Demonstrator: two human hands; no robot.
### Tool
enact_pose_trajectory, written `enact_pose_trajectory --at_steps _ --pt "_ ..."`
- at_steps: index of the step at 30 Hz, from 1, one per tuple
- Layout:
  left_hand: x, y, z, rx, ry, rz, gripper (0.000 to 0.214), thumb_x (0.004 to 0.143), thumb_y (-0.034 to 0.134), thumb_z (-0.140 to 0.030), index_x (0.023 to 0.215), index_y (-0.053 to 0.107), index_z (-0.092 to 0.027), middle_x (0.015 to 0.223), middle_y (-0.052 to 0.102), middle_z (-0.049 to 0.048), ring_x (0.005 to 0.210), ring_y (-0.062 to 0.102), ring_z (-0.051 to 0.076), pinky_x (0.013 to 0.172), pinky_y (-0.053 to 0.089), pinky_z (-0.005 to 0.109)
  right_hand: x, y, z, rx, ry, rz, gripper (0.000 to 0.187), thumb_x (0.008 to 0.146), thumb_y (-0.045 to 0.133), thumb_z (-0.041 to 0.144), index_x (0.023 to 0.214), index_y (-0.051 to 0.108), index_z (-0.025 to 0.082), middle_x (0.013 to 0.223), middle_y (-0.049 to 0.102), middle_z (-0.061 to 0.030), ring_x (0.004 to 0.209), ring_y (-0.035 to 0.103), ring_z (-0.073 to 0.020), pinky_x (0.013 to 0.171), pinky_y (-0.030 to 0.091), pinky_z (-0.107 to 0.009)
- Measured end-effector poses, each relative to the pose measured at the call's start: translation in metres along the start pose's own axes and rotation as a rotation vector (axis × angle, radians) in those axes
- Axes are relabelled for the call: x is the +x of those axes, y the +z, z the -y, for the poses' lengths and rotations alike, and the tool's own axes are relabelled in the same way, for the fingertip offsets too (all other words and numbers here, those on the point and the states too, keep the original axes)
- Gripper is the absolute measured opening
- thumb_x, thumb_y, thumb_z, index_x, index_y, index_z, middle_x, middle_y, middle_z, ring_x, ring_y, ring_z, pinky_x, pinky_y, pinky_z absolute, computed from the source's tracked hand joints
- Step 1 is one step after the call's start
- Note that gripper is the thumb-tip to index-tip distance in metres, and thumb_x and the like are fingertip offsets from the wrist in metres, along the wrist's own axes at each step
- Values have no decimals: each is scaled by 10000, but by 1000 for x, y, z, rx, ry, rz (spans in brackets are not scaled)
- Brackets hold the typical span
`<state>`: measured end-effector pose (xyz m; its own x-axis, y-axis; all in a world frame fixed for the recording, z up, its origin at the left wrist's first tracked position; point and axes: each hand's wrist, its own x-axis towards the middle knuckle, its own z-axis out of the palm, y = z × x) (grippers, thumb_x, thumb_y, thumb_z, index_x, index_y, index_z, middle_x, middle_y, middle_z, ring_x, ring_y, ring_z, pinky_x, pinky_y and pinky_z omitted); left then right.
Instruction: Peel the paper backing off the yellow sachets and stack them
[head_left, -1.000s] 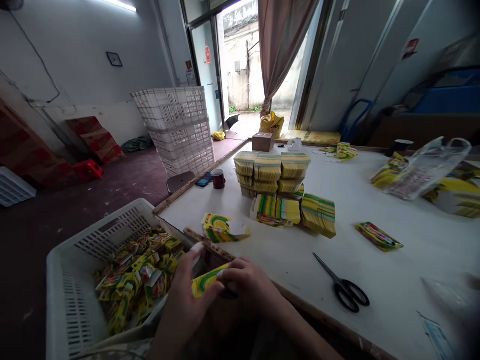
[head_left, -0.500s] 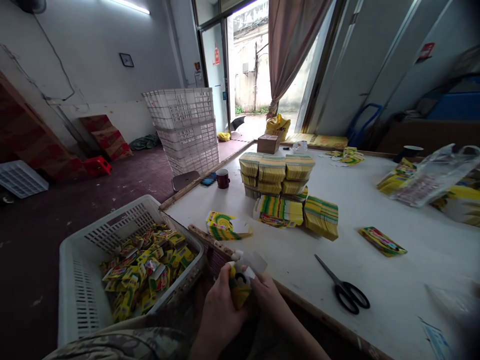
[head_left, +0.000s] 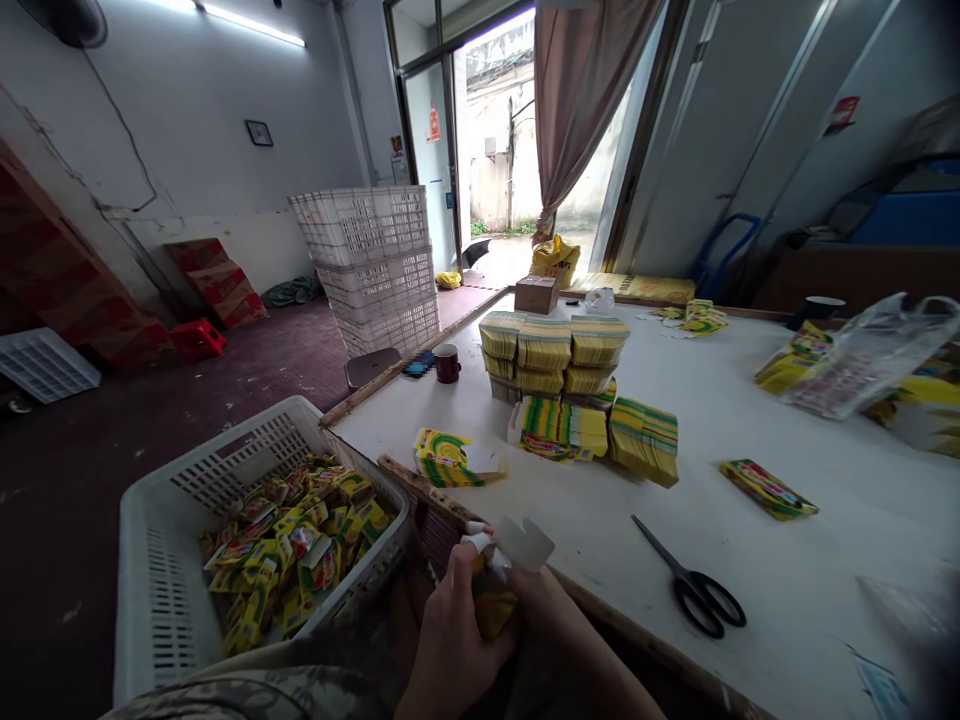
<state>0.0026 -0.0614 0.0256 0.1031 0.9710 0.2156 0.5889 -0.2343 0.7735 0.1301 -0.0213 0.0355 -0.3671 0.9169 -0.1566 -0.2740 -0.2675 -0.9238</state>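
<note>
At the table's near edge, my left hand [head_left: 456, 625] is closed around a small yellow-and-green carton [head_left: 491, 610]. My right hand [head_left: 536, 595] grips the same carton from the other side, its fingers partly hidden. A pale grey-white flap [head_left: 525, 543] sticks up above the hands. White coverings show on some fingertips. Just beyond, a few flat printed cartons [head_left: 450, 458] lie on the white table [head_left: 585, 520]. To the left, a white plastic crate [head_left: 142, 560] holds many folded yellow cartons [head_left: 300, 540].
Bundled carton stacks [head_left: 555, 345] stand mid-table, with more flat cartons in front. Black-handled scissors [head_left: 694, 585] and a carton pack [head_left: 769, 488] lie at the right. A dark red mug [head_left: 446, 363] is near the left edge. Stacked white crates [head_left: 375, 265] stand on the floor behind.
Both hands have shifted slightly, and the carton has turned between them. The pale flap now stands higher and further right. The view has tilted a little upward.
</note>
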Motion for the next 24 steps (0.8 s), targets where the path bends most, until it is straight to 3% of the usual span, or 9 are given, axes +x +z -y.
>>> enact_pose_trajectory --at_steps 6,9,14,16,20,24 --pt "2 -6 -1 35 -71 30 579 683 612 -153 1204 365 -203 1193 607 121 1082 597 264 895 474 392 6 4 1 -144 -26 -8 594 759 605 614 1205 610 222 1041 689 -73 1006 611 -284 947 458 -418" --pt "3 -7 2 -12 -109 55 618 648 612 -132 1200 346 -212 1172 618 99 1077 598 260 902 465 381 5 2 -6 -280 -132 4 593 824 521 607 1259 573 206 1093 679 -93 1000 625 -281 943 472 -418" --pt "1 -3 17 -18 -107 117 452 725 561 -186 1149 404 -201 1165 573 129 1046 598 251 897 473 378 -6 4 -10 -726 -378 179 549 859 543 235 1400 448 225 1436 467 -119 1320 441 -283 1077 381 -407" --pt "1 -3 20 -9 -132 106 439 717 574 -202 1124 408 -194 1151 557 137 1021 599 251 892 477 386 -7 3 -9 -810 -420 232 548 844 495 122 1379 485 239 1453 450 -109 1335 432 -265 1079 387 -383" --pt "2 -11 18 -21 -205 42 559 673 612 -208 1177 371 -198 1151 556 102 1073 581 244 911 467 370 -1 -4 -14 -799 -456 153 486 838 443 72 1260 610 248 1358 560 -100 1259 526 -246 1054 422 -374" --pt "5 -26 13 48 -225 48 552 676 585 -205 1198 404 -196 1178 587 107 1101 575 262 937 441 386 1 -6 -20 -879 -400 235 650 807 480 59 1429 414 234 1514 357 -131 1366 385 -278 1082 378 -409"
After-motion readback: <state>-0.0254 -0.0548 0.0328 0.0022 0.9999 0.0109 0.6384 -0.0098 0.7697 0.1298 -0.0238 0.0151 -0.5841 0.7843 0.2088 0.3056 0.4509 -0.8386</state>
